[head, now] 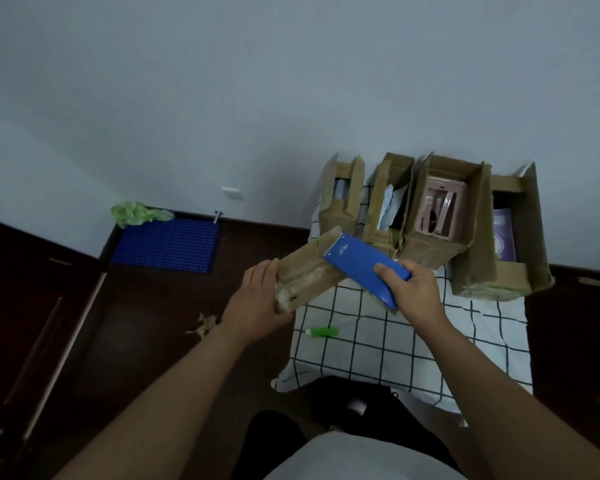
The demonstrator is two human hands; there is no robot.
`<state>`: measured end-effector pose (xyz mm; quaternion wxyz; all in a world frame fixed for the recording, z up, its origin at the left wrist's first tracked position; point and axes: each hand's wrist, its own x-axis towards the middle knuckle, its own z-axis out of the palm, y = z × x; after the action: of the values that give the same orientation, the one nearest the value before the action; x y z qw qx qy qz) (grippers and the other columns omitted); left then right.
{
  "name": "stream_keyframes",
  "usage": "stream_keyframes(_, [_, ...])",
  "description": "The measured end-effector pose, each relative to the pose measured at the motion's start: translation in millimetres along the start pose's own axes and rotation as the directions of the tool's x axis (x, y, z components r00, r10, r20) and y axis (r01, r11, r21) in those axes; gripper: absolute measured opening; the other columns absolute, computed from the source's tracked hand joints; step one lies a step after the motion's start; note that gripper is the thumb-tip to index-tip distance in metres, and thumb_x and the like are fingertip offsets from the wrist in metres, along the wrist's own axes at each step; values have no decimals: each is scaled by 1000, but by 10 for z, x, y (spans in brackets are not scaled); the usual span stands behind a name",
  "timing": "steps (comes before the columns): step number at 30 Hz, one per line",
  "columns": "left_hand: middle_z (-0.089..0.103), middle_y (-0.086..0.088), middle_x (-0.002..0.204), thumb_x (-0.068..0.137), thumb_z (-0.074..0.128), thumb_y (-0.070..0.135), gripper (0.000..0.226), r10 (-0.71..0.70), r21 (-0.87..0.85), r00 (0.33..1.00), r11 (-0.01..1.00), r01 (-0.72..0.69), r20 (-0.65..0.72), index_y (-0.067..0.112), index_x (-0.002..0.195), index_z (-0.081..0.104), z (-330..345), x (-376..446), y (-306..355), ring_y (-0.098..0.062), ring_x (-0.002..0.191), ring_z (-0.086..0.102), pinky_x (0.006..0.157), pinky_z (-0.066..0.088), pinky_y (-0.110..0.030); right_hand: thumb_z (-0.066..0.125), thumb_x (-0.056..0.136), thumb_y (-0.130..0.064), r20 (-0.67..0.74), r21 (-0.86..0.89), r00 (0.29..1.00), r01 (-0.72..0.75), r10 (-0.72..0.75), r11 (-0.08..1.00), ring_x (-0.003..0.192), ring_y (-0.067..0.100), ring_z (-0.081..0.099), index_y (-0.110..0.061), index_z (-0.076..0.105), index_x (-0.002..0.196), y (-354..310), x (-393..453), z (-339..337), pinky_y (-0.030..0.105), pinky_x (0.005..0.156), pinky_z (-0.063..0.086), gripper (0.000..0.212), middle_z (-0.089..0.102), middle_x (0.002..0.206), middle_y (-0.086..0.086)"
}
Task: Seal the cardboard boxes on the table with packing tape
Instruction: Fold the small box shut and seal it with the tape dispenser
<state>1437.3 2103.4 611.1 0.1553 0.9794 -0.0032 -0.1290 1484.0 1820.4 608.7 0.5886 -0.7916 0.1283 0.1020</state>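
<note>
**Blue dispenser laid along the box, both hands on**

Right hand [411,289] at centre-right of frame, thumb on top and fingers curled under, gripping the flat blue plastic tape dispenser [364,268] by its near end. Serrated edge pointing up-left, resting on the far end of the small worn tan cardboard box [307,277]. Dispenser's long axis running from lower right to upper left, nearly in line with the box beneath it. Left hand [257,299] at centre frame, thumb over the top face, fingers wrapped round the box's near-left end, holding it up off the white cloth with a dark grid pattern [378,344].

Key relation: box stretching away up-right from the left fingers, dispenser lying over its far half, blade end furthest from both hands. Likely next call, a pull along that same diagonal toward the left hand, left grip bracing against the drag. No tape strand clearly visible; too blurred to say whether any is stuck down.

Further out, upper right: four open brown cardboard boxes [440,216] standing in a row against the wall, flaps up, contents showing, not sealed. Small green tube [323,331] lying on the cloth below the held box. Blue perforated plastic mat [167,247] on the dark floor at left, crumpled green bag [136,213] at its far corner.
</note>
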Motion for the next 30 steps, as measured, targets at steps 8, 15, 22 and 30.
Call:
stream_keyframes(8, [21,-2,154,70,80,47,111,161,-43,985,986,-159,53,16,153,14,-192,566,-761,-20,141,18,105,41,-41,75,87,-30,-149,-28,988,-28,24,999,45,4,39,-9,49,63,-271,130,616,15,45,31,41,44,58,3])
stream_keyframes(15, [24,-1,152,70,80,47,109,383,-31,903,922,-385,197,15,153,15,-270,1056,-1470,-20,137,23,103,44,-41,74,88,-32,-416,111,893,-138,173,984,49,11,39,4,49,70,-314,-218,1485,22,47,32,48,42,62,10])
stream_keyframes(22, [21,-1,154,71,78,51,111,512,6,796,840,-543,322,14,153,13,-244,1206,-1219,-21,138,23,99,44,-37,74,86,-35,-569,231,761,-215,311,949,43,7,39,4,50,71,-214,-733,1633,16,40,32,48,43,57,2])
stream_keyframes(30, [23,0,149,71,76,53,108,568,88,716,756,-649,407,16,152,14,-118,1253,-720,-20,133,25,96,44,-37,69,79,-47,-638,365,660,-194,396,911,49,10,38,-6,46,64,31,-964,1570,23,50,33,49,42,54,-5])
